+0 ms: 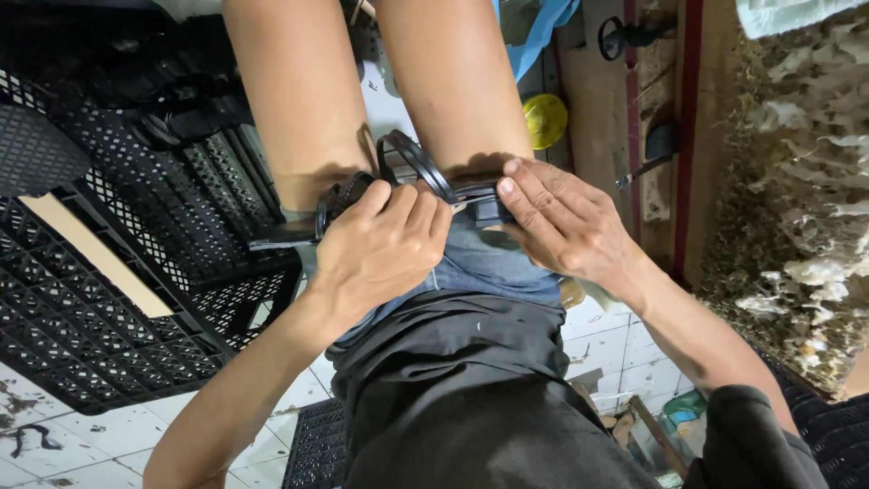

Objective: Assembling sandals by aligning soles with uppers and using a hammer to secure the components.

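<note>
While both hands meet over the seated person's lap, the left hand [376,240] closes around a black ringed part [412,163] | right hand [561,222] pinches its dark right end, fingers curled | black plastic crates [109,272] at left | yellow lid [546,119] far beyond the knees.

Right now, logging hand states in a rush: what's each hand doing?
Left hand: closed around the black ring part.
Right hand: fingers pinching the same part's end.
</note>
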